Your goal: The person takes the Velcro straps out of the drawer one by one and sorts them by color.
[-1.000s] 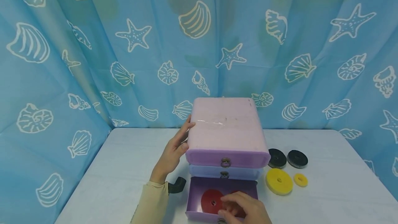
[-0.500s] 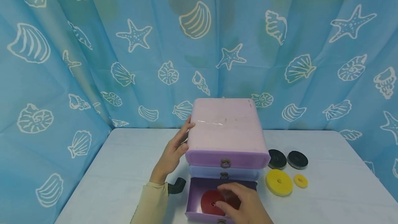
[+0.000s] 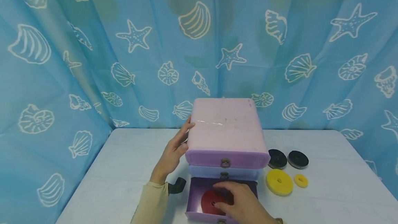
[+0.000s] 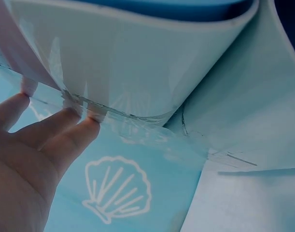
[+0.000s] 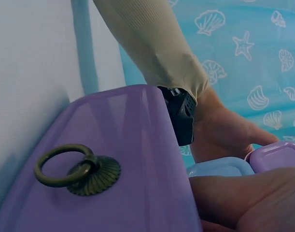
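Observation:
In the head view, a small drawer cabinet (image 3: 227, 123) with a pink top stands on the table. Its bottom purple drawer (image 3: 194, 199) is pulled out. A flat red roll (image 3: 209, 199) with a centre hole lies in it, and more red shows beneath my right hand (image 3: 240, 199). That hand reaches over the drawer, thumb near the roll's hole and index finger spread apart toward its far side; the other fingers are hidden. My left hand (image 3: 172, 153) rests against the cabinet's left side, its fingers (image 4: 72, 137) extended along the wall in the left wrist view.
Two black rolls (image 3: 297, 159), a large yellow roll (image 3: 279, 182) and a small yellow ring (image 3: 301, 180) lie right of the cabinet. A blue drawer (image 3: 225, 171) sits above the purple one. A brass ring pull (image 5: 65, 166) hangs on a drawer front. A shell-print curtain (image 3: 155, 44) stands behind.
My right hand has moved left within the drawer, from the right-hand red area toward the left red roll, with thumb and index finger spreading. My left hand and the cabinet have stayed put.

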The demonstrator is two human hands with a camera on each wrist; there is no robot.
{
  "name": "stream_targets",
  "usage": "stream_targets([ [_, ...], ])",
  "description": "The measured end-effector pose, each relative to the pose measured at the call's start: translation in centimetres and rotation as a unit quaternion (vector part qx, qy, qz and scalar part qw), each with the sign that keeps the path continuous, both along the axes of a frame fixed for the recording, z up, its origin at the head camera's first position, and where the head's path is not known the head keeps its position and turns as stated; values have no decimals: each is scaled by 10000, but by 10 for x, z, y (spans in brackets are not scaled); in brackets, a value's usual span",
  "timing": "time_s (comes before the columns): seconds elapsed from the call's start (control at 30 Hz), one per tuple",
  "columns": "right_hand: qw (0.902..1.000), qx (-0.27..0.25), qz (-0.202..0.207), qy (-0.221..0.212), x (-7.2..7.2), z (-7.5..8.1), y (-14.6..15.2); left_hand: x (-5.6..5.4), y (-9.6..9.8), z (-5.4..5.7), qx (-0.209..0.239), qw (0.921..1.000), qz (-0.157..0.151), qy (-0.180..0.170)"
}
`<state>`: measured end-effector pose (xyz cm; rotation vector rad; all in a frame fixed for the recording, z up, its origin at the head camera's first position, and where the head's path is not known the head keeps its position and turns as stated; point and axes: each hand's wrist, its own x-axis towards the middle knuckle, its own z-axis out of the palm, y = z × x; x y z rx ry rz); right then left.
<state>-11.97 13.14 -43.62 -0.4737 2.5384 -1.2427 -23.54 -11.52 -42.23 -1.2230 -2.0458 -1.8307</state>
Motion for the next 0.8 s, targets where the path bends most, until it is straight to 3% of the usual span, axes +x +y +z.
stream_targets([
  [0.53, 9977, 468, 305, -394, -11, -8, -9, 2, 2, -4, -75, 9999, 133, 21],
  [0.8, 9910, 1006, 788, 394, -13, -11, -11, 5, 3, 0, -69, 9998, 175, -75],
])
